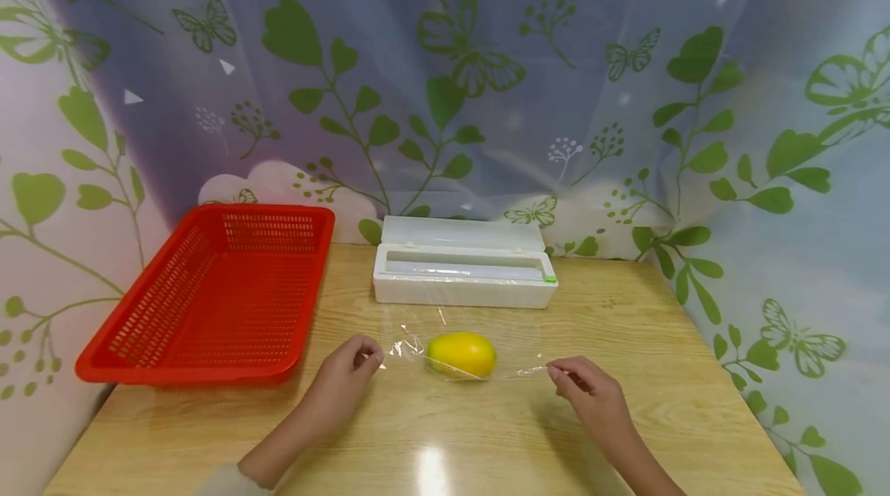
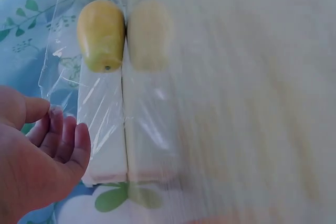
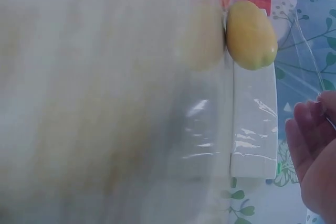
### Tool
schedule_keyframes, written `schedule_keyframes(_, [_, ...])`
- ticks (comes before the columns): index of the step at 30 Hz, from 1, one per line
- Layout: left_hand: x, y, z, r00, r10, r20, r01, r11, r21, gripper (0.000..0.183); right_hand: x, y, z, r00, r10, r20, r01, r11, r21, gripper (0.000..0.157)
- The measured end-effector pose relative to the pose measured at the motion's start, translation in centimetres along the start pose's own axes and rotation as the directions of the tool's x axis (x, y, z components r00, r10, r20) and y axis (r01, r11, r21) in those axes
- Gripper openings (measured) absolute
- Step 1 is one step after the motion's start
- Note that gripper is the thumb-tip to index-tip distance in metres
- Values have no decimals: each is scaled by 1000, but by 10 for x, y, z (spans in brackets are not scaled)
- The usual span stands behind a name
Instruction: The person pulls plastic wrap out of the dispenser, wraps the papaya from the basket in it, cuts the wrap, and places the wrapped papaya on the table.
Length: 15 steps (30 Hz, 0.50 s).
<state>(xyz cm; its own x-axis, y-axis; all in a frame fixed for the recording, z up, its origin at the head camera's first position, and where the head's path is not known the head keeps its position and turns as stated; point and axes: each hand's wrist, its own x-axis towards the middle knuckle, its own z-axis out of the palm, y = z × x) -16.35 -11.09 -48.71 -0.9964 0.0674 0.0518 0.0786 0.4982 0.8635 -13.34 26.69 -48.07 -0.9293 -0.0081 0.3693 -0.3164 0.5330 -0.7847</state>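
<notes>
A yellow mango (image 1: pixel 462 354) with greenish ends lies on the table in the head view. Clear plastic wrap (image 1: pixel 410 345) stretches from the white dispenser box (image 1: pixel 464 291) toward me, its near edge crossing the front of the mango. My left hand (image 1: pixel 348 372) pinches the wrap's left corner between thumb and forefinger; the left wrist view shows this pinch with the other fingers loosely bent. On the opposite side my right hand (image 1: pixel 591 395) pinches the right corner. Both wrist views show the mango (image 2: pixel 102 35) beside the raised film. Whether the film touches the mango is unclear.
A red plastic basket (image 1: pixel 236 310) stands on the left of the wooden table (image 1: pixel 389 442). The dispenser's lid (image 1: pixel 462 233) is raised at the back, and a green slider (image 1: pixel 550 278) sits at its right end. A patterned curtain (image 1: pixel 487 133) hangs behind.
</notes>
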Motion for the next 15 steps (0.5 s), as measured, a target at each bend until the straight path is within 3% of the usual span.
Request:
schedule_keyframes(5, [11, 2, 9, 998, 13, -58, -13, 1000, -9, 6, 10, -1, 1, 992, 122, 43, -123, 992, 27, 16])
schedule_keyframes(15, [27, 3, 19, 994, -12, -107, 4, 997, -76, 6, 28, 5, -1, 977, 207, 47, -208, 978, 22, 23])
